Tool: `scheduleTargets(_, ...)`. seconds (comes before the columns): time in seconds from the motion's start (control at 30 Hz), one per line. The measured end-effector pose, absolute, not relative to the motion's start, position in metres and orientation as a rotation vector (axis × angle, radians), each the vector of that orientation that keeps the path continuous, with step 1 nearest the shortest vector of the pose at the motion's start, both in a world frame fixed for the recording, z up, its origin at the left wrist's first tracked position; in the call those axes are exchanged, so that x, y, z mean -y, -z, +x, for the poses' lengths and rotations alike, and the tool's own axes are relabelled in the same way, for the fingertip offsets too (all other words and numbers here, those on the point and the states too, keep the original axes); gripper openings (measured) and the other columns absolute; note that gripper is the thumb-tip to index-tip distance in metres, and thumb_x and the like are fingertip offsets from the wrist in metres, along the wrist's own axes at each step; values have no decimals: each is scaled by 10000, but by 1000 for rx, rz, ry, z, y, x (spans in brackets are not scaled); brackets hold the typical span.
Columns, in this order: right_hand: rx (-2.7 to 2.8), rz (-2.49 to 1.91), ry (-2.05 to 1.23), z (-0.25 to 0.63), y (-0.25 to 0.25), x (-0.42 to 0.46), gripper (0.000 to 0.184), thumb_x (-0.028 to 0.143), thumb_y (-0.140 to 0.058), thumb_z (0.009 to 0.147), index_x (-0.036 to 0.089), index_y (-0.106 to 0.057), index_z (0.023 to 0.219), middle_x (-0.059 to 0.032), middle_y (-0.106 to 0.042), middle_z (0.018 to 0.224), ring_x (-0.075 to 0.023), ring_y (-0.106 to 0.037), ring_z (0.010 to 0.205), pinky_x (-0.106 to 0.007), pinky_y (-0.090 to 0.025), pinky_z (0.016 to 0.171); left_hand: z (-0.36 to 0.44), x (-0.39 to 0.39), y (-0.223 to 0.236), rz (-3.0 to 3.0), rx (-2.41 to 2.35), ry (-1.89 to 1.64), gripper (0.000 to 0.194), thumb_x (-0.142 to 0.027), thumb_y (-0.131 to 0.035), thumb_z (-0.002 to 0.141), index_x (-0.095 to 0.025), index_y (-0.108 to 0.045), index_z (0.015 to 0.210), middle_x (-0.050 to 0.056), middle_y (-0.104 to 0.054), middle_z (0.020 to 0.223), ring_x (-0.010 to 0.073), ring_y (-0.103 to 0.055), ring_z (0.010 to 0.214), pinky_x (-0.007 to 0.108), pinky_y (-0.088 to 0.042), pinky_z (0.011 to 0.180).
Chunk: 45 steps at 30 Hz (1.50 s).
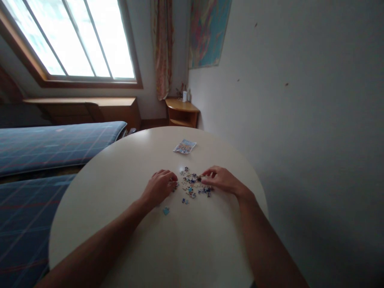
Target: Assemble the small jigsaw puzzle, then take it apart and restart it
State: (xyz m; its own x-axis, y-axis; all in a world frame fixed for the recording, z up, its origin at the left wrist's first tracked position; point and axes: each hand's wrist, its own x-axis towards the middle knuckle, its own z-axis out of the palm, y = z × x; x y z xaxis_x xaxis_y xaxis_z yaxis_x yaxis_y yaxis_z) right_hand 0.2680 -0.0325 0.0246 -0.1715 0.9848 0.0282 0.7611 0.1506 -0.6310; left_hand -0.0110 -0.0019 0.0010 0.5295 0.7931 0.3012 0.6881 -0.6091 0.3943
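Note:
A loose heap of small jigsaw puzzle pieces (pixel 190 189) lies on the round cream table (pixel 186 244). At the heap's left side is my left hand (pixel 160 186), palm down with its fingers curled. A few pieces show by its fingertips, but what the fingers hold, if anything, is hidden. My right hand (pixel 221 179) reaches in from the right, thumb and fingers closed around a dark puzzle piece (pixel 199 178) at the heap's edge. Below my left hand lies a single light-blue puzzle piece (pixel 166 211), apart from the others.
A small printed picture sheet (pixel 185 146) lies on the table beyond the heap. A white wall (pixel 300 132) stands close on the right. Plaid mattresses (pixel 60 144) are to the left. A wooden corner shelf (pixel 182 105) and a window (pixel 75 36) are farther back.

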Motion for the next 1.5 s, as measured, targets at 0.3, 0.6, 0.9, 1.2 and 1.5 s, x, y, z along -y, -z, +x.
scheduleTargets(0.3, 2056, -1734, -904, 267, -27, 40, 254, 318, -770, 692, 163, -707, 883, -47, -687, 823, -167, -619, 728, -250, -442, 636, -1, 24, -4, 2632, -912, -477, 192, -355, -725, 817, -250, -667, 968, 34, -648, 1084, 248, -546, 1070, 392, -419, 957)
scheduleTargets(0.6, 1933, -1542, -800, 261, -22, 33, 209, 317, -694, 771, 149, -699, 894, -59, -731, 818, -159, -658, 718, -251, -476, 656, -2, 12, -3, 2646, -1096, -527, 53, -245, -625, 888, -229, -665, 918, 32, -703, 909, 236, -597, 942, 373, -449, 864)
scheduleTargets(0.9, 1909, -1510, -690, 260, -16, 28, 240, 187, -538, 892, 175, -681, 1084, -81, -735, 994, -163, -687, 879, -280, -509, 813, -1, 17, -5, 2624, -1059, -618, 166, -274, -632, 885, -239, -657, 1046, 48, -693, 1076, 246, -603, 1031, 392, -462, 928)
scheduleTargets(1.2, 2161, -1545, -663, 257, -23, 35, 225, 348, -776, 745, 169, -744, 877, -100, -627, 1045, -199, -639, 904, -322, -491, 849, -10, 8, -5, 2493, -1321, -674, 177, -217, -536, 878, -226, -650, 1014, 59, -694, 1041, 239, -632, 971, 368, -493, 866)
scheduleTargets(1.5, 1958, -1425, -870, 236, -16, 32, 249, 386, -719, 799, 157, -700, 895, -25, -683, 741, -121, -602, 641, -231, -451, 607, -11, 5, -6, 2333, -1260, -825, 179, -289, -554, 883, -214, -673, 992, 51, -719, 947, 204, -663, 880, 321, -511, 797)
